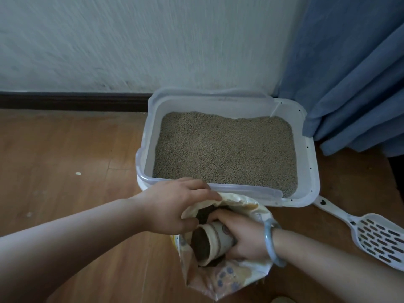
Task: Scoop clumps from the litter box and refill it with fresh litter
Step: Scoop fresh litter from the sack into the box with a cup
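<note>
Two hands at a litter bag [229, 278]: left hand [175, 206] pinching its rim open, right hand [244, 237] gripping a filled cup [213, 243], near the box [227, 149].

Scoop [380, 243] tip cut by right edge; bag [229, 278] btm cropped (print unreadable); wall [109, 40] blurred.

The wooden floor [65, 171] carries the litter box [306, 162] far, the bag [236, 278] near, the scoop [376, 237] right.
</note>
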